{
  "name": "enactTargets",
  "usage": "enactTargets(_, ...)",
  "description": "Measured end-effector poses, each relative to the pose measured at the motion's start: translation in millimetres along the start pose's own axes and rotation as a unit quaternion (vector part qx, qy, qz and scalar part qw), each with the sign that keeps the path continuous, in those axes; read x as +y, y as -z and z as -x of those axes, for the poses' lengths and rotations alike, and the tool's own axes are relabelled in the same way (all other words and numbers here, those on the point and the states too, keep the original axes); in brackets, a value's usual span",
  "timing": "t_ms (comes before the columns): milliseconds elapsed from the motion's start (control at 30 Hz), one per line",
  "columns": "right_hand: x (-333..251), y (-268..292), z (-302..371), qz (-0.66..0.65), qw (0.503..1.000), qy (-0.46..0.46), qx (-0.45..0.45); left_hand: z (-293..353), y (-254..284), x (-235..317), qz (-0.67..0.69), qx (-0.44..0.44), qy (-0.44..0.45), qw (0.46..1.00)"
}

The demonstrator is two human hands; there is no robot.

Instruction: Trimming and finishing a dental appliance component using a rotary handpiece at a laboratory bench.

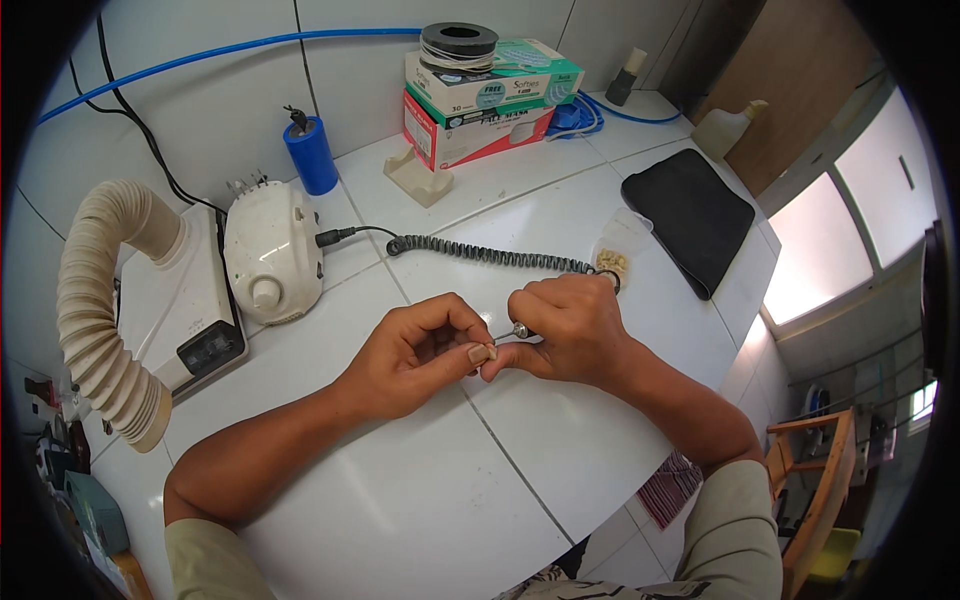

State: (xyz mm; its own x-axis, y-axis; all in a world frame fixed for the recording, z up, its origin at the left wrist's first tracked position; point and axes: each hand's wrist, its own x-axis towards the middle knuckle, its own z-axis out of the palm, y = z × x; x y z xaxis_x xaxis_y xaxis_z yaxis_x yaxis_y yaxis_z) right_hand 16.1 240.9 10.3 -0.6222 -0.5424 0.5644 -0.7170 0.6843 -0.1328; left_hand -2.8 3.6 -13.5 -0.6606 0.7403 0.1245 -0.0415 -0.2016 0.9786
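Note:
Over the white tiled table (400,490), my left hand (400,360) pinches a small yellowish-tan piece (491,352) between thumb and fingers. My right hand (585,325) is wrapped round a rotary handpiece (520,330); only its metal nose and thin bit show, pointing at the piece. Most of its body is hidden in my fist. A black coiled cord (490,253) runs from behind my right hand to a white control box (270,250) with a knob. Just beyond that hand, a clear plastic container (622,230) holds several small yellowish pieces (611,264).
A white machine (175,285) with a ribbed hose (95,310) stands at the left. Further back are a blue cylinder (311,158), a cream holder (418,180), stacked mask boxes (480,135) and a wire spool (458,45). A black pouch (690,215) and a bottle (722,132) lie toward the right.

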Motion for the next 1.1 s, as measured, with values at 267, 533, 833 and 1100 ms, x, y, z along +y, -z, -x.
enactTargets(267, -7, 3, 17, -0.036, 0.999, -0.017, -0.014, 0, -1, -2, -0.067, -0.036, -0.065, 0.995)
enactTargets(533, -10, 8, 15, -0.045, 0.998, -0.020, -0.044, 1, 1, 0, -0.098, -0.045, -0.060, 0.992)
enactTargets(833, -13, 8, 17, -0.043, 0.995, -0.042, -0.081, 3, 0, -1, -0.071, -0.035, -0.033, 0.996)
enactTargets(1100, -16, 11, 18, -0.046, 0.994, -0.052, -0.085, 12, -16, 7, 0.071, 0.007, 0.095, 0.993)
